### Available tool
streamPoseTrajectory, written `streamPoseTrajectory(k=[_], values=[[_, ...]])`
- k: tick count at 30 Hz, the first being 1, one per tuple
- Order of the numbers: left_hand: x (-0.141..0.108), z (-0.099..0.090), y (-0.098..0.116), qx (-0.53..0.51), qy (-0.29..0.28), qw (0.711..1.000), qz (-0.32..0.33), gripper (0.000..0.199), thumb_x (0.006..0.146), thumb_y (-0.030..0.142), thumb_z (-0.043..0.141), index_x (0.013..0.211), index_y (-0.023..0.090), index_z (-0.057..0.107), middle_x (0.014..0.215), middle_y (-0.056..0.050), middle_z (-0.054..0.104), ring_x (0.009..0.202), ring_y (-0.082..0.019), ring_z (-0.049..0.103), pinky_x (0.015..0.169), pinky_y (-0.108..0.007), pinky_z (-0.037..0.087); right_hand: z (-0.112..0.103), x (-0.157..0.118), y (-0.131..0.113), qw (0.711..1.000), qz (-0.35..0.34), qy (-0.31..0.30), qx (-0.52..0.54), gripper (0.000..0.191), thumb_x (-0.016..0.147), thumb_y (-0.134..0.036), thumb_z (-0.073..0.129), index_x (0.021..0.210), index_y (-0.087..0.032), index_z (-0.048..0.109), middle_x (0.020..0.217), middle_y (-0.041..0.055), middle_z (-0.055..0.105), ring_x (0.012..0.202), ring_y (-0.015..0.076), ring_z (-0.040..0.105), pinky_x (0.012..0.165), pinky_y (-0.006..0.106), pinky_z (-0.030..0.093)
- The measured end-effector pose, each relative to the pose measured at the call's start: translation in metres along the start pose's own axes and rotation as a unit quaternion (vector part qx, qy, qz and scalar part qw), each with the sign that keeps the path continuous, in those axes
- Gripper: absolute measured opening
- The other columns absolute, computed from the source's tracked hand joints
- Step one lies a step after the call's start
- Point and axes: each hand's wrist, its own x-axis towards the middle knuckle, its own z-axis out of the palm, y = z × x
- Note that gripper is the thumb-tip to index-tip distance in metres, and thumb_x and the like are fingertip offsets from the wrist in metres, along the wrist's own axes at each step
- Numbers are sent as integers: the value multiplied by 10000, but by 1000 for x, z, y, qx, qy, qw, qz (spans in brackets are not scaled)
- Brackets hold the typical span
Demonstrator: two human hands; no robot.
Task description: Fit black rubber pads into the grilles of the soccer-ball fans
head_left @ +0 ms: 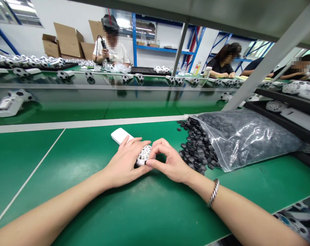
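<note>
My left hand (126,160) is closed around a white plastic housing (120,135), whose flat handle sticks out past my fingers at the far left. Its round end is a white openwork ball (144,153) with a football pattern, showing between my two hands. With thumb and forefinger pinched at the ball's right side, my right hand (170,162) presses a small black piece (145,162) against its lower edge. Part of that piece is hidden by the fingertips. Just right of this hand lies a heap of small black plastic pieces (198,147).
The heap spills from a clear plastic bag (247,133) on the green table (150,212). Black trays (293,112) with white parts stand at right, near a slanted grey post (268,54). Beyond runs a green conveyor (98,106) with football-patterned units (20,95). Several people sit opposite.
</note>
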Motion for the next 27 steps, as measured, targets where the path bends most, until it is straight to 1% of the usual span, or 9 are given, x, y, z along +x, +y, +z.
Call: streamPoseTrajectory(k=[16,27], values=[[-1,-1,-1,-13,-2,1000,2,550,813,474,475,1283,215,357,1305,-59,470,1274,-288,303,1087,-530,115,-1,0,0,1000,-1,5,1,107,739,-150,653,749,-191,553,878,8,480,920,140,488,873,307,392],[-1,-1,-2,-15,-8,1000,5,591,808,514,474,1302,221,334,1323,-67,449,1280,-288,289,1086,-531,106,-1,-1,-2,1000,13,10,-13,107,734,-186,661,716,-192,556,891,13,475,927,149,496,887,332,396]])
